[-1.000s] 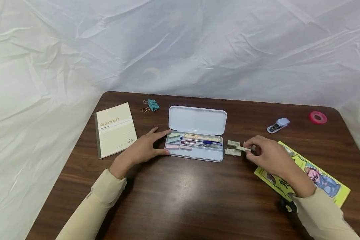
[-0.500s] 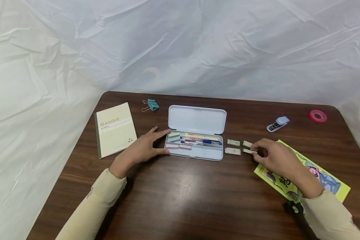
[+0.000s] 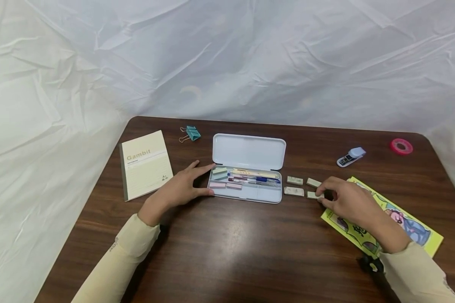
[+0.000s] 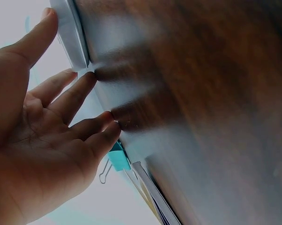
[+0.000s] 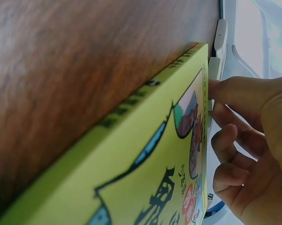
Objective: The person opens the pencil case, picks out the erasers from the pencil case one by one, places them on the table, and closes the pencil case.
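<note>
An open white pencil case [image 3: 248, 152] lies mid-table with pens and small pastel erasers in its tray. My left hand [image 3: 198, 182] rests open against the case's left end, its straight fingers touching the rim [image 4: 71, 37]. Several pale erasers lie to the right of the case: one [image 3: 295, 180] at the back, one [image 3: 293, 191] in front of it, another [image 3: 313, 182] further right. My right hand [image 3: 321, 192] pinches a further eraser [image 3: 312, 195] that sits low on the table, at the corner of a yellow picture book [image 5: 155, 154]. Its other fingers are curled.
A cream "Gambit" notebook [image 3: 145, 163] lies at the left, a teal binder clip [image 3: 192, 132] behind it. A small stapler [image 3: 351, 156] and a pink tape roll [image 3: 401, 146] sit at the back right. The yellow book [image 3: 402, 225] lies under my right wrist. White sheeting surrounds the table.
My right hand has carried the eraser from above the table, near the other erasers, rightward and down to the tabletop by the yellow book. The left hand has stayed put.
</note>
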Motion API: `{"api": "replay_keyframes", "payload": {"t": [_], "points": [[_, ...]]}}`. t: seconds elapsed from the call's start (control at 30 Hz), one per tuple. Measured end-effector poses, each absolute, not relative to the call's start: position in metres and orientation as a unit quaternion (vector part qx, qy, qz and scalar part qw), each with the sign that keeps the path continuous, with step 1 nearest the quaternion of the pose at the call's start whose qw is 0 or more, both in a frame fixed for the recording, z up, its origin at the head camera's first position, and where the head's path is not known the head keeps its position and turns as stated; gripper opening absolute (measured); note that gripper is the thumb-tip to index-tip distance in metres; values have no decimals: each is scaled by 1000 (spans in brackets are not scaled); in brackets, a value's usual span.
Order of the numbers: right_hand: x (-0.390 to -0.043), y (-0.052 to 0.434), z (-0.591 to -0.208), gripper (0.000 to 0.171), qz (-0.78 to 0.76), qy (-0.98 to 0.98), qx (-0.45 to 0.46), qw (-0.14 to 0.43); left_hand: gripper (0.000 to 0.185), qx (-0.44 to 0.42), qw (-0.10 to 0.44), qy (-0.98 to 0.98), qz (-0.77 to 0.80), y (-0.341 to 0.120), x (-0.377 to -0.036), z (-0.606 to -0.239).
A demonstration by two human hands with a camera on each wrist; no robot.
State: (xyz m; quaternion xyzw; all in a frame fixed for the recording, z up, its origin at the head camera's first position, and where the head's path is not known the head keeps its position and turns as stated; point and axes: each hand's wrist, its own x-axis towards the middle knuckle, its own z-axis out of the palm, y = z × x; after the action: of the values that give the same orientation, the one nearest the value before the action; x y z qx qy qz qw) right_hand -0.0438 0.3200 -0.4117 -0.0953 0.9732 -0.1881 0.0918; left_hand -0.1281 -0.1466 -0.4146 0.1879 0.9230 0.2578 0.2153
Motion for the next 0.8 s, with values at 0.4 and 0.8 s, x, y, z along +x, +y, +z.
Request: {"api": "replay_keyframes", "payload": {"t": [0.4,0.8], "points": [[-48,318,-402,13,-226,962,-99,116,86,197,214,919,267,-147,-128,-414],[-69,238,-399,14,-365,920,-132,55,86,194,214,919,268,-146,-127,-411]]}}
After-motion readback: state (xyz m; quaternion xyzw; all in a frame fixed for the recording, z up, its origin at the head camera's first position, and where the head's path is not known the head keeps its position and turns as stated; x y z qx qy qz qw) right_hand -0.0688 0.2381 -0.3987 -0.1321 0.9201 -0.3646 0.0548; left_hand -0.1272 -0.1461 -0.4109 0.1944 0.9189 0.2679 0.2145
